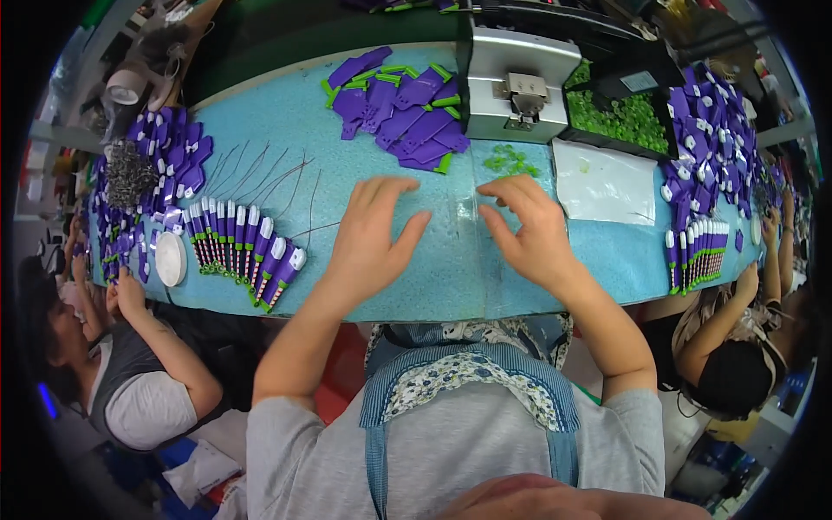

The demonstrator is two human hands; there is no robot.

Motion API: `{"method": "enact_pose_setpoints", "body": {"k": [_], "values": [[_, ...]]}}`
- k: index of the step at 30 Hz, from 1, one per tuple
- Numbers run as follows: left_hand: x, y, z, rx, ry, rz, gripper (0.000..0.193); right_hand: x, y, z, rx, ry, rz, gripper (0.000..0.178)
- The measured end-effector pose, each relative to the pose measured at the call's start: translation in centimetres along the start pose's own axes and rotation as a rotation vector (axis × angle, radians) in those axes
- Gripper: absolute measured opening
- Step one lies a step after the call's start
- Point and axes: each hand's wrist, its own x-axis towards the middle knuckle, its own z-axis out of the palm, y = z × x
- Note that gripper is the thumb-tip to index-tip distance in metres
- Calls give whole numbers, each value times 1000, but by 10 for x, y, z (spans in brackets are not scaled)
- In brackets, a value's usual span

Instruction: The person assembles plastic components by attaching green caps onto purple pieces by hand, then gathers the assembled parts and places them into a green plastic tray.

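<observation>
My left hand (379,227) hovers over the blue tabletop (451,269) with its fingers curved and its thumb apart, holding nothing. Facing it across a small gap, my right hand (530,227) is likewise open, thumb and fingers spread. Beyond my left hand lies a heap of flat purple plastic pieces (403,113) with green ends. A few small green parts (510,160) are scattered just past my right fingertips. To the left, purple-and-green pieces with white tips (238,234) lie side by side in a fanned row, and thin dark wires (269,173) stretch out behind them.
A metal fixture (520,95) stands at the back, beside a black bin of green parts (617,126). A white sheet (604,184) lies at right. Purple piles (711,147) flank both sides. A round white lid (171,258) is at left. Other people (147,373) sit on either side.
</observation>
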Motion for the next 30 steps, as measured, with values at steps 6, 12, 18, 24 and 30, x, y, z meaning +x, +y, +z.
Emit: {"method": "enact_pose_setpoints", "body": {"k": [6, 12, 18, 24, 30], "values": [[116, -57, -9, 432, 129, -7, 29, 8, 37, -25, -12, 112, 204, 12], [171, -138, -56, 609, 57, -228, 36, -1, 57, -50, 18, 151, 306, 7], [172, -139, -50, 589, -89, -267, 35, -3, 72, -57, 38, 97, 306, 13], [157, -109, -31, 783, 139, -251, 19, -6, 82, -47, 33, 52, 249, 23], [89, -22, 2, -485, 390, -348, 18, 7, 89, -32, -106, 16, 128, 25]]}}
